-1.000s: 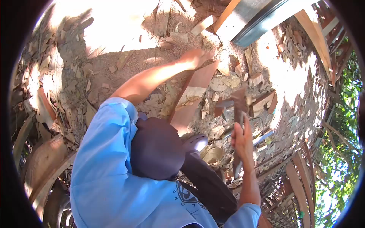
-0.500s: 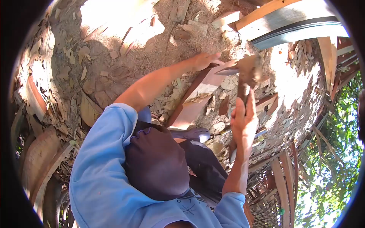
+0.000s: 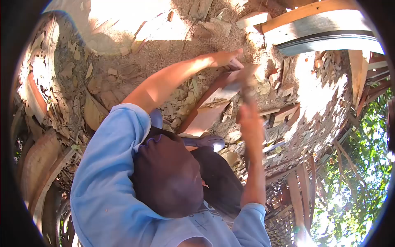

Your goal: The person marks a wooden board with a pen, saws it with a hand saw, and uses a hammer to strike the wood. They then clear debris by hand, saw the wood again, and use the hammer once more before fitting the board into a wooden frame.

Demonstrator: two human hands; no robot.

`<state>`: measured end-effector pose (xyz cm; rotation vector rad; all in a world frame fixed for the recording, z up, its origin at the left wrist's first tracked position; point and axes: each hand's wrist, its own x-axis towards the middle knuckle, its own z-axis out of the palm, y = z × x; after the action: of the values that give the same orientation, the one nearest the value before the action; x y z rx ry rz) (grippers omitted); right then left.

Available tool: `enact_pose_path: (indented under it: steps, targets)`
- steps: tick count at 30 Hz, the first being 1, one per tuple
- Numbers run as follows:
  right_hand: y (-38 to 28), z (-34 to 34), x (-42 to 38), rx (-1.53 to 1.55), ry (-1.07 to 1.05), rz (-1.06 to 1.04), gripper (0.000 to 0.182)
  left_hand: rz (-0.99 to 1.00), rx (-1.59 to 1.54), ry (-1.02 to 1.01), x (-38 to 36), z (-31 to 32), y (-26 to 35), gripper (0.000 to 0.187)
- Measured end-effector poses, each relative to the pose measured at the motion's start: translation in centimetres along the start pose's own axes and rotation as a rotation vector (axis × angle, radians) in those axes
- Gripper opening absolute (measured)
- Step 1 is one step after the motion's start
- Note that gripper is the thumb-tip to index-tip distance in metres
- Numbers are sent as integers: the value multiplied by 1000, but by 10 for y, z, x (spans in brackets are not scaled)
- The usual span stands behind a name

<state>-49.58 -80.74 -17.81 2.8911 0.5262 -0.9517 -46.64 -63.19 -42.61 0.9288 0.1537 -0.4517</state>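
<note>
My right hand (image 3: 252, 123) is wrapped round the handle of an adze (image 3: 246, 92), its head blurred by motion over the upper part of a wooden block (image 3: 207, 117). The block is reddish-brown with a pale cut face and leans at a slant between my legs and the chip-covered ground. At its far end is my left hand (image 3: 222, 59), thumb and fingers around the top edge, close to the adze head. A dark-clad knee (image 3: 166, 177) and a purple shoe (image 3: 207, 142) are near the block's lower end.
Wood chips and sawdust cover the ground (image 3: 135, 68). Offcuts (image 3: 284, 115) lie right of the block. Long boards (image 3: 321, 24) stretch across the upper right. Curved dry slabs (image 3: 41, 160) stand at left, and a woven basket-like lattice (image 3: 282, 216) sits at lower right.
My right hand has swung the adze left and down, bringing its head to the block. My left hand stays at the far end of the block, a little higher.
</note>
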Motion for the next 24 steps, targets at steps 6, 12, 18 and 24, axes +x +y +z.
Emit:
enact_pose_path:
  steps: [6, 12, 18, 24]
  targets:
    - [-9, -16, 3, 280, 127, -9, 50, -65, 13, 29, 1, -2, 13, 103]
    - [49, -41, 22, 632, 67, -75, 33, -94, -22, 3, -1, -3, 10, 105]
    - [20, 10, 9, 51, -41, -234, 53, -121, -11, -49, 7, -11, 6, 109]
    - [-52, -74, -1, 720, 297, -48, 31, -68, -7, -36, -4, -8, 11, 105]
